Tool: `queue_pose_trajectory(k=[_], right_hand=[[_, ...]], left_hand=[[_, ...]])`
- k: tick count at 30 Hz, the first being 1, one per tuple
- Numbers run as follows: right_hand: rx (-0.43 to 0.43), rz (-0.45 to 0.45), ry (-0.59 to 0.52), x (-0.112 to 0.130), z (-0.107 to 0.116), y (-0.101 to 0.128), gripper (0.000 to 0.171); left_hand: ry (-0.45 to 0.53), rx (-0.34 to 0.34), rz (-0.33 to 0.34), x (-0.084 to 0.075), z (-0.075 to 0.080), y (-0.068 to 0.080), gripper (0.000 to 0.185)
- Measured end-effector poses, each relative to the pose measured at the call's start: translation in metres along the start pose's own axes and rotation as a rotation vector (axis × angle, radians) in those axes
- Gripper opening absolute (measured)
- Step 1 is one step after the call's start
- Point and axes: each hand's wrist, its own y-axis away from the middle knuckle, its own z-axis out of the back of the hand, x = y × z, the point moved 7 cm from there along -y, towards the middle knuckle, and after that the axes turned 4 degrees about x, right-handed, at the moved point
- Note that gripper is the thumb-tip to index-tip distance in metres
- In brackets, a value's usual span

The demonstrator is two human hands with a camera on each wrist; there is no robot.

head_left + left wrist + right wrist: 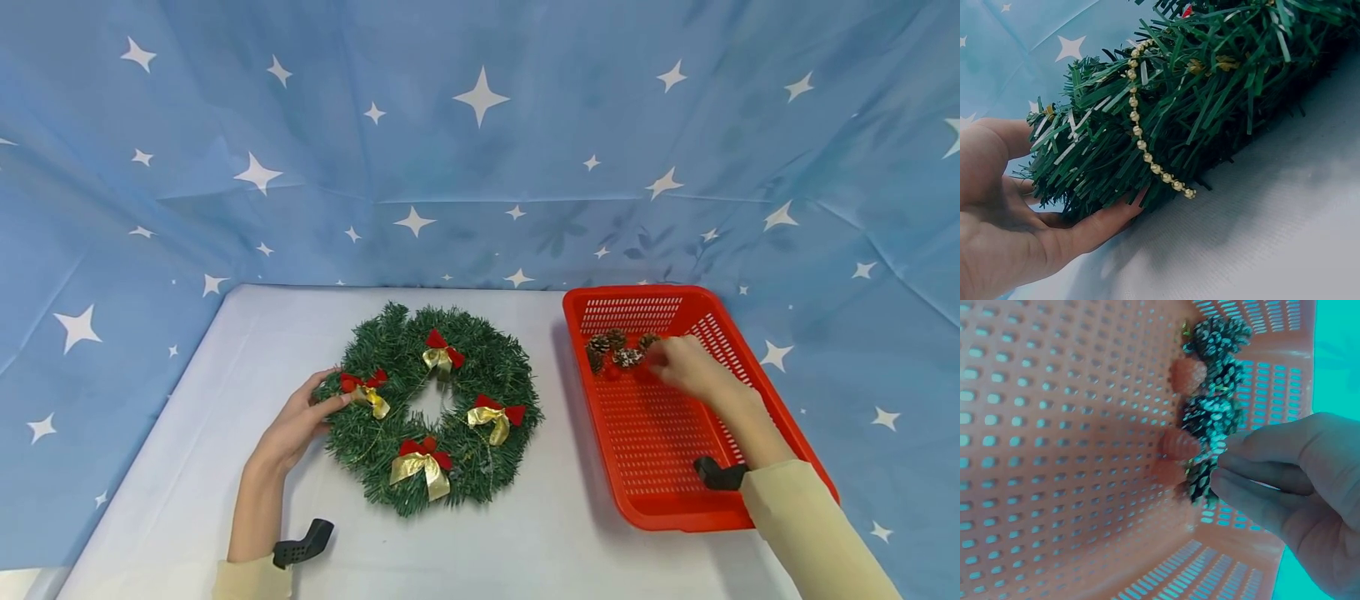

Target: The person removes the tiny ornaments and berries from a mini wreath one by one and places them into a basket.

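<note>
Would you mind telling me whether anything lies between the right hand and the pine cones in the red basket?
Nothing visible does: the right hand already touches a pine cone in the red basket.

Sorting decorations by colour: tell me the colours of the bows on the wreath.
Each bow on the wreath is red on top with gold ribbon tails; the head view shows it best.

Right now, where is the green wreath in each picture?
Head view: the wreath lies on the white table, left of middle, with the left hand touching its left edge.
Left wrist view: it fills the top and middle, fingers under its edge.
Right wrist view: not in it; only the red basket and pine cones.
Shared landmark: the starry blue cloth.
</note>
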Motion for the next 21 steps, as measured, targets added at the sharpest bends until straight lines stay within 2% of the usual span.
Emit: queue_pose_trajectory(k=[21], right_hand=[[-0.094, 0.122, 0.011, 0.068, 0.025, -0.003, 0.014]], left_hand=[[0.009, -0.003, 0.011, -0.002, -0.001, 0.000, 0.076]])
